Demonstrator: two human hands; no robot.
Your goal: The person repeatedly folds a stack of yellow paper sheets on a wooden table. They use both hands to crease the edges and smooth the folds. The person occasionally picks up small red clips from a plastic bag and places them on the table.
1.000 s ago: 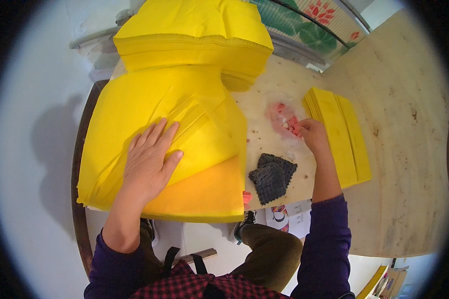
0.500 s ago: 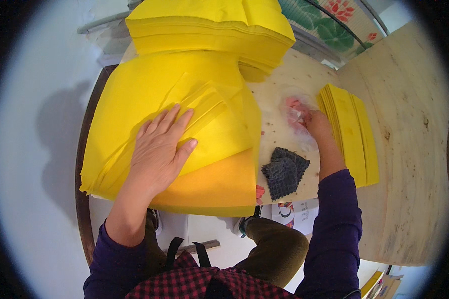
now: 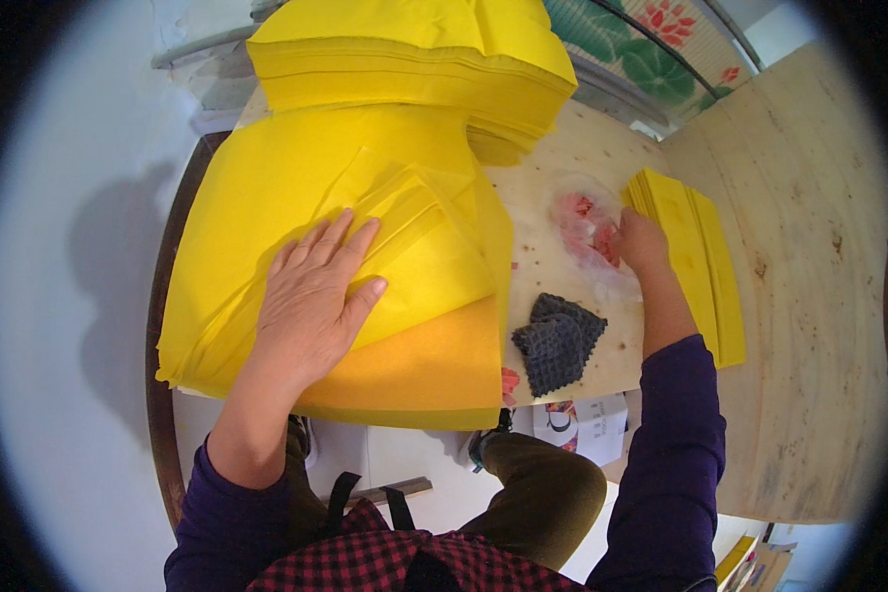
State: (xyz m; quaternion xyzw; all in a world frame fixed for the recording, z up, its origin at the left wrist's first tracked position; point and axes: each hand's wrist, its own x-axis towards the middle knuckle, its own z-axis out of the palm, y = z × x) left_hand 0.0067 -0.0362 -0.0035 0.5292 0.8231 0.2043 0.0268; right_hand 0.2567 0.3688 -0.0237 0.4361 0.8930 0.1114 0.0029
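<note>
My left hand lies flat, fingers stretched out, on a layered pile of thin yellow fabric sheets. Several sheet edges are fanned and folded over near its fingertips. An orange-yellow area shows at the near edge of the pile. On the right, my right hand is at the side of a clear plastic bag holding small red-pink pieces. Its fingers are bent together at the bag; whatever they pinch is too hidden to make out.
A thick yellow stack stands at the back. Narrow folded yellow bundles lie beside the upright wooden board. Dark grey zigzag-edged cloth pieces and a small red piece lie near the wooden table's front edge.
My right hand has moved slightly right and toward me, and more of the red-pink pieces in the bag shows. The left hand stays flat on the sheets.
</note>
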